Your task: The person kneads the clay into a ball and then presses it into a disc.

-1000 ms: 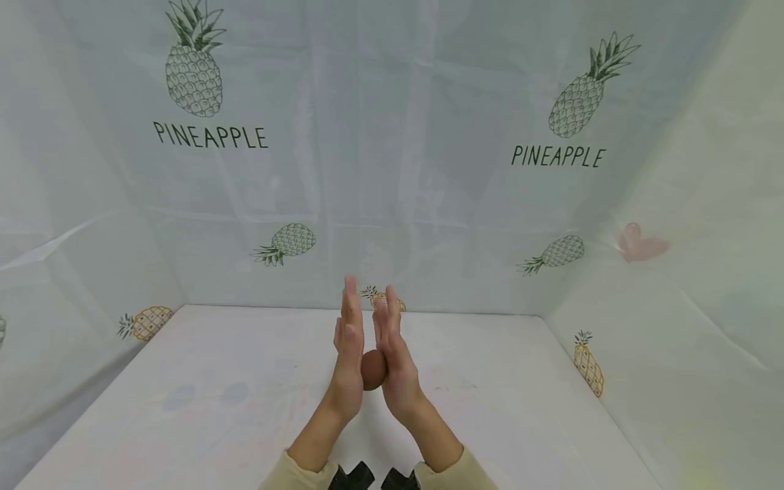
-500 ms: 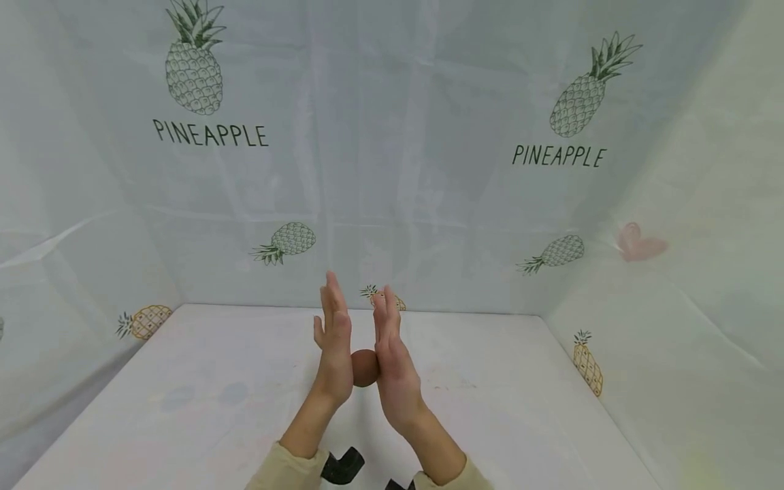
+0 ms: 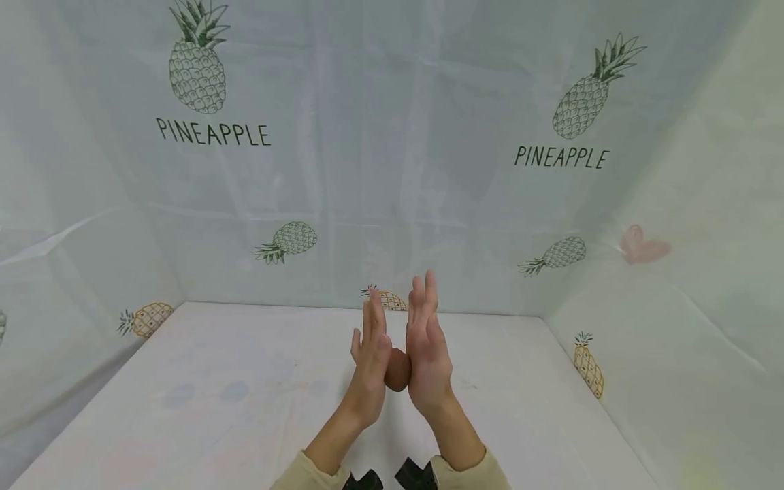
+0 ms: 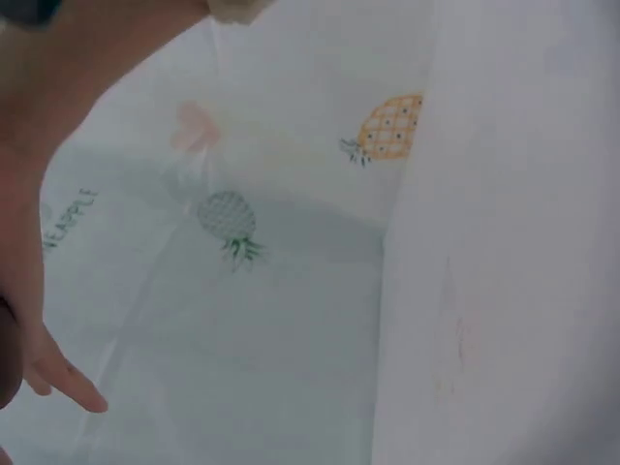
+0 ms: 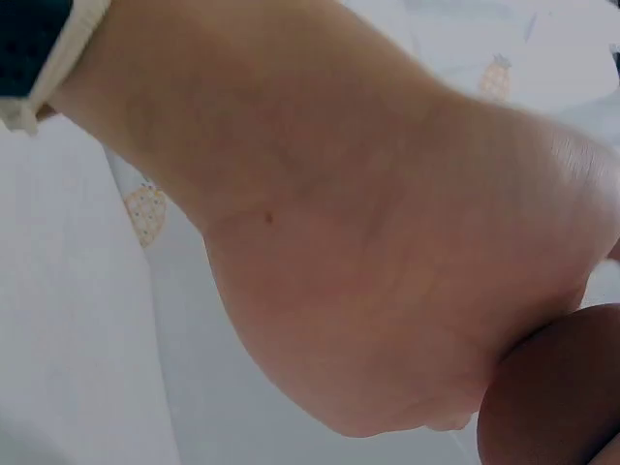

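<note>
Between my two palms sits a smooth brown ball (image 3: 397,370), slightly taller than wide and probably of clay, though its material is not certain. My left hand (image 3: 371,371) presses it from the left with fingers straight and pointing up and away. On the other side my right hand (image 3: 427,357) lies flat against it, its fingers also extended. Both hands are held above the white table. In the right wrist view the ball (image 5: 557,397) shows at the lower right corner, against a palm. Only a sliver of the ball (image 4: 8,363) enters the left wrist view.
A white table (image 3: 245,422) with faint coloured stains lies under the hands. Pale curtains (image 3: 392,170) printed with pineapples surround it at the back and sides. Black straps (image 3: 418,472) are at the cuffs of the beige sleeves (image 3: 474,473).
Both hands and the ball shifted slightly left, then moved together to the right. The ball looked rounder half a second ago and now appears narrower. It stayed between the palms throughout.
</note>
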`<state>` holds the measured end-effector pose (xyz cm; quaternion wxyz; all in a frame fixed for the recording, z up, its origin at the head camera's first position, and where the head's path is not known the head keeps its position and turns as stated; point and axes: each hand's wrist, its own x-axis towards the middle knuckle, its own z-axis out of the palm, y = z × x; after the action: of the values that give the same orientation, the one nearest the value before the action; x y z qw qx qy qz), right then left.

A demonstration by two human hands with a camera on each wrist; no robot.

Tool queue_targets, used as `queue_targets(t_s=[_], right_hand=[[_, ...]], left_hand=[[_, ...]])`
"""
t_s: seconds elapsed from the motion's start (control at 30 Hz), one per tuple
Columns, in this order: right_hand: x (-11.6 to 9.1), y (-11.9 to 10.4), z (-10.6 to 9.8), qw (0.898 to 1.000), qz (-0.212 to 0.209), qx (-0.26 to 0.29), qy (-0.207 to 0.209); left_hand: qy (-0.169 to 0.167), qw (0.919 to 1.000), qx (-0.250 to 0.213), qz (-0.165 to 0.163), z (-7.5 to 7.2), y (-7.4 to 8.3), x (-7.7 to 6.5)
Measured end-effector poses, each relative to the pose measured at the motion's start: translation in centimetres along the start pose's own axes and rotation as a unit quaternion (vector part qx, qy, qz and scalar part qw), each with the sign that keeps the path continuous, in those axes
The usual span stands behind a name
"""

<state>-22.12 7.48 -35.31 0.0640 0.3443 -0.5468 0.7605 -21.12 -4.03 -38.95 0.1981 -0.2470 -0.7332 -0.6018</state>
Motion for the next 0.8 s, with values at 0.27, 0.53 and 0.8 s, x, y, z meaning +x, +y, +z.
queue_targets(t_s=[0.27, 0.53, 0.8], right_hand=[[0.4, 0.8, -0.8, 1.0, 0.006, 0.011, 0.015], [0.0, 2.5, 0.2, 0.999, 0.038, 0.013, -0.028], [-0.7, 2.3, 1.9, 0.994, 0.072, 0.025, -0.078]], left_hand=[[-0.032, 0.9943, -0.102, -0.006, 0.2, 1.2, -0.4], [0.0, 0.9947, -0.102, -0.011, -0.9, 1.7, 0.0], [0.036, 0.9933, -0.11, -0.007, -3.0, 1.2, 0.9]])
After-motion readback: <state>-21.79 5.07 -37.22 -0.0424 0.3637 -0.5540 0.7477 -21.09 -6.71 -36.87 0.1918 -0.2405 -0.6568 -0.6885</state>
